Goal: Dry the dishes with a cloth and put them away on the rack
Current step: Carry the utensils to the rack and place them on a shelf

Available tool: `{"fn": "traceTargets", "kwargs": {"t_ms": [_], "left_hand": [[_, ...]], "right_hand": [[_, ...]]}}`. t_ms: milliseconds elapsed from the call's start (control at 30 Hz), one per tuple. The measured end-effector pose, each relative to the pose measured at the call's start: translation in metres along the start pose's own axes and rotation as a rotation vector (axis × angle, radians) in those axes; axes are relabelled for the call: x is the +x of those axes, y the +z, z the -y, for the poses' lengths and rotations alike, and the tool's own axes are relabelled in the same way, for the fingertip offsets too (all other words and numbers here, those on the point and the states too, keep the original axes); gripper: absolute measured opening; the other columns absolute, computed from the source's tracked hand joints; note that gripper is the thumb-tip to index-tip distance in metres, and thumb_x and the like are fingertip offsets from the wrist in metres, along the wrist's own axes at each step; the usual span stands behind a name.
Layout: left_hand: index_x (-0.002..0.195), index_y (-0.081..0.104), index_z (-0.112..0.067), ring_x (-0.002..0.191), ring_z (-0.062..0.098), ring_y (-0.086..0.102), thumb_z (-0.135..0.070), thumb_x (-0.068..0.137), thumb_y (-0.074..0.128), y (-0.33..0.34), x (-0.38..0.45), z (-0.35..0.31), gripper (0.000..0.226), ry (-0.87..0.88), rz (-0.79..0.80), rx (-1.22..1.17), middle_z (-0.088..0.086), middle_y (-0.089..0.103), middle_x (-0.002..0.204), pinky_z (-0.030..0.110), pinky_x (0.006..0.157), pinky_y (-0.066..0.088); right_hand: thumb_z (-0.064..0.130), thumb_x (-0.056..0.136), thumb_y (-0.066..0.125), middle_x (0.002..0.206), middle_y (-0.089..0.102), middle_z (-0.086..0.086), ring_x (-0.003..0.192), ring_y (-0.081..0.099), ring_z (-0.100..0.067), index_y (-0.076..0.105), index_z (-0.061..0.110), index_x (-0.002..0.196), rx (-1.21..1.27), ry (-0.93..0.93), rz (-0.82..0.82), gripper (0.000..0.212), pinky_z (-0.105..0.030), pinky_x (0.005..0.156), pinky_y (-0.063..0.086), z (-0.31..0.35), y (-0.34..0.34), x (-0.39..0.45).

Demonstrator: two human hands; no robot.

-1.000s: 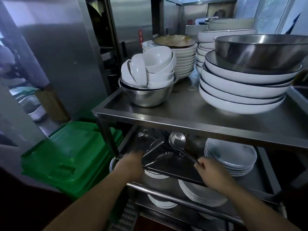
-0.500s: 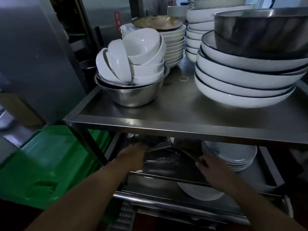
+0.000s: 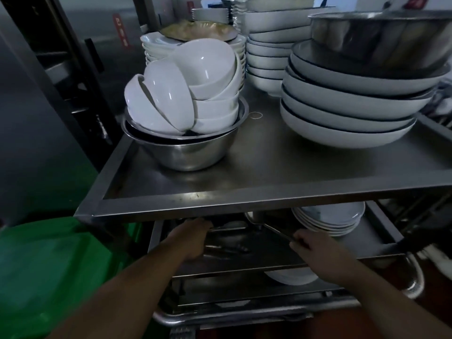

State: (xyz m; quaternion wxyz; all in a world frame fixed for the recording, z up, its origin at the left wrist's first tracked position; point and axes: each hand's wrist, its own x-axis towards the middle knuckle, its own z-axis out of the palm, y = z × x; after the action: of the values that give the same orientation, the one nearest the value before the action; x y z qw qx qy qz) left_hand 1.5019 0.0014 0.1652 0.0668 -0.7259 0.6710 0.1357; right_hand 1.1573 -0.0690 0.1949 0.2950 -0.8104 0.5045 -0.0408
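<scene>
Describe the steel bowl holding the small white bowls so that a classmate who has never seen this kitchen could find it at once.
Start at the steel rack's top shelf. At its front left corner stands a steel mixing bowl, left of the tall stack of wide dark-rimmed plates. Unlike the other steel bowl perched atop those plates, it is piled with small white bowls, several tipped on edge.

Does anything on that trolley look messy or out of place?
Yes. The white bowls in the steel basin on the top shelf are heaped crookedly, several tipped on edge. Behind them, a brownish dish caps an otherwise white plate stack.
</scene>
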Motion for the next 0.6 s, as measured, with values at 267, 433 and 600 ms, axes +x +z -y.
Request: {"fn": "traceTargets", "kwargs": {"t_ms": [267, 433, 600], "left_hand": [[0.136, 0.06, -0.028, 0.125, 0.029, 0.061, -0.015, 0.088, 0.064, 0.012, 0.007, 0.021, 0.05, 0.007, 0.003, -0.073, 0.005, 0.055, 0.14, 0.042, 0.101, 0.054], [0.135, 0.061, -0.03, 0.125, 0.029, 0.059, -0.013, 0.087, 0.064, 0.016, 0.01, 0.026, 0.051, -0.021, 0.012, -0.127, 0.005, 0.054, 0.136, 0.044, 0.104, 0.052], [0.139, 0.059, -0.033, 0.126, 0.029, 0.055, -0.017, 0.088, 0.063, 0.024, 0.01, 0.025, 0.054, -0.058, 0.009, -0.157, 0.004, 0.053, 0.135, 0.043, 0.106, 0.05]], "right_hand": [[0.044, 0.103, 0.058, 0.076, 0.066, 0.004, 0.068, 0.063, -0.006, 0.062, 0.034, 0.089, -0.062, -0.017, 0.019, 0.018, -0.022, 0.059, 0.045, 0.006, 0.0, -0.001], [0.044, 0.104, 0.057, 0.078, 0.065, 0.006, 0.068, 0.063, -0.006, 0.063, 0.035, 0.093, -0.117, -0.051, 0.064, 0.015, -0.02, 0.059, 0.043, 0.007, 0.0, 0.009], [0.047, 0.104, 0.055, 0.079, 0.066, 0.005, 0.067, 0.064, -0.006, 0.057, 0.04, 0.087, -0.187, -0.09, 0.109, 0.018, -0.022, 0.058, 0.043, 0.001, 0.0, 0.02]]}}
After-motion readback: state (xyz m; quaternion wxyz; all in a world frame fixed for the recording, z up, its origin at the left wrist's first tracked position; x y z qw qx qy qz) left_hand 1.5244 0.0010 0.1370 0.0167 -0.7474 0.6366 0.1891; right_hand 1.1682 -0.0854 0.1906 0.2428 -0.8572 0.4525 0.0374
